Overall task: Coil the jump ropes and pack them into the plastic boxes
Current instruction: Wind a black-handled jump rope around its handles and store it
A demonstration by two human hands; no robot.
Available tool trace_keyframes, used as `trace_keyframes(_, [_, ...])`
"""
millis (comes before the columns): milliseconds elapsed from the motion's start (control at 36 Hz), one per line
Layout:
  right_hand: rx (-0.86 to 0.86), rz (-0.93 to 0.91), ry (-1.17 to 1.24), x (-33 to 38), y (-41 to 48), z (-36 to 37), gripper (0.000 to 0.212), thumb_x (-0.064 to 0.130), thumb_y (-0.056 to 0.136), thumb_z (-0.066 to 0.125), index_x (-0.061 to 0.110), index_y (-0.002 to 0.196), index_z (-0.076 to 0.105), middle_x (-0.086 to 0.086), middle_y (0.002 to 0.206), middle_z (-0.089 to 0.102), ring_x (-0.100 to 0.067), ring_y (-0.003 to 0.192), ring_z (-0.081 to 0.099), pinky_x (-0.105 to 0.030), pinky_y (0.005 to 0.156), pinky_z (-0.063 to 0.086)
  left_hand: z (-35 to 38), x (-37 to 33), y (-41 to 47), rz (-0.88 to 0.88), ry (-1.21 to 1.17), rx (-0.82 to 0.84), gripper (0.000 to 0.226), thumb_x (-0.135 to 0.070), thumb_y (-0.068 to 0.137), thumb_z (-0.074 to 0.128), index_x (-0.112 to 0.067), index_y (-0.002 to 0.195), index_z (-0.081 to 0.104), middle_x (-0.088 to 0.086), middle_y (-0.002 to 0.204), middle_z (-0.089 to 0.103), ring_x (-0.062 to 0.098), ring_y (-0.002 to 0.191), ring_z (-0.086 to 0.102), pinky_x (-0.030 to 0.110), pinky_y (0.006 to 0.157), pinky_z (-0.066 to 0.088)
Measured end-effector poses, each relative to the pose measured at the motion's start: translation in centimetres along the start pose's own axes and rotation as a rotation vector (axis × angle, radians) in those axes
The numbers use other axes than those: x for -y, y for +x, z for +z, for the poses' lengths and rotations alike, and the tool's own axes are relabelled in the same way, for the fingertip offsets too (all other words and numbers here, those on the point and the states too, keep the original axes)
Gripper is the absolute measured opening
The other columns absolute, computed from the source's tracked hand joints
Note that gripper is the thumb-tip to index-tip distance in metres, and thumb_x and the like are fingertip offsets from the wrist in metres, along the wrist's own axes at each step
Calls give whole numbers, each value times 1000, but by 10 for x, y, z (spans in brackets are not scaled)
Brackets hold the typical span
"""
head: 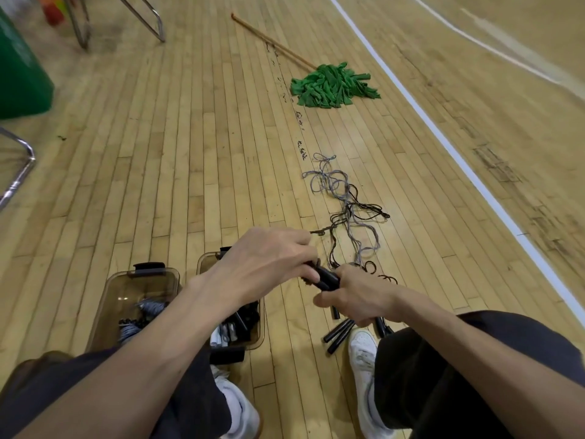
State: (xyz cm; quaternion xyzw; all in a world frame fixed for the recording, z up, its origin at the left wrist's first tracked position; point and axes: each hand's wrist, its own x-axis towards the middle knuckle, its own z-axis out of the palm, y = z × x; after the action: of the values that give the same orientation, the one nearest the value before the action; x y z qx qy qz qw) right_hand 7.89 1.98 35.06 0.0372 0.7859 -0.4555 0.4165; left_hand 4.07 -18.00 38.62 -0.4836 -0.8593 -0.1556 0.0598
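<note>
1. Dark-trousered knees and white sneakers (362, 353) sit closest to me, on the pale wooden floor (190, 153).
2. I see the left hand (269, 255) and right hand (357, 293) both clenched around a bundle of black jump-rope handles (327, 278).
3. Tangled grey and black ropes (348, 210) trail from them across the floor ahead.
4. Two smoky clear plastic boxes (109, 291) stand under the left forearm, holding coiled ropes.
5. Loose black handles (338, 335) lie touching the right sneaker; a green-headed mop (332, 85) lies well beyond.

- The left plastic box (106, 307) and right plastic box (204, 260) stand side by side before your left leg.
- The jump ropes (348, 204) lie ahead, right of the boxes.
- The mop (332, 87) lies beyond them.
</note>
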Motion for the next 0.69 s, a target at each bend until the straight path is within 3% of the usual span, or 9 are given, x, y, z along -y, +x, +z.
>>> trace_keyframes(111, [57,-8,-168,3,2,8,24,23,96,66,14,83,48,0,65,46,-12,47,43,-25,46,42,1,2,-3,-91,-71,82,35,-50,91,54,-18,91,69,-13,79,46,5,61,38,14,52,28])
trace_keyframes(278, [105,-44,-260,7,0,16,26,24,96,65,14,80,46,-1,64,43,-14,45,41,-25,45,39,3,5,-5,-265,-267,195,33,-52,87,65,-22,100,72,-14,91,60,3,82,53,24,75,46])
trace_keyframes(361, [120,-65,-279,9,-3,17,25,25,97,64,12,85,47,-2,66,43,-14,48,41,-23,46,38,2,8,-3,-370,-441,209,26,-48,81,74,-26,94,74,-15,87,64,1,84,57,23,75,47])
trace_keyframes(472, [124,-104,-291,10,-7,17,25,25,96,64,11,87,47,-6,67,41,-16,50,39,-25,45,37,-1,11,0,-489,-685,239,18,-35,79,82,-24,91,75,-11,83,68,-3,80,60,9,68,45])
trace_keyframes(583, [122,-135,-267,11,-10,16,26,24,95,65,10,84,47,-6,65,42,-15,47,39,-25,44,37,-1,15,3,-505,-829,257,7,-21,81,81,-17,85,76,-7,79,72,3,75,64,14,70,49])
trace_keyframes(694, [164,-175,-143,13,-15,15,28,23,96,65,9,80,47,-6,59,42,-18,45,40,-27,43,38,1,18,3,-540,-972,222,7,-24,80,79,-18,83,77,2,83,74,14,78,66,23,74,53])
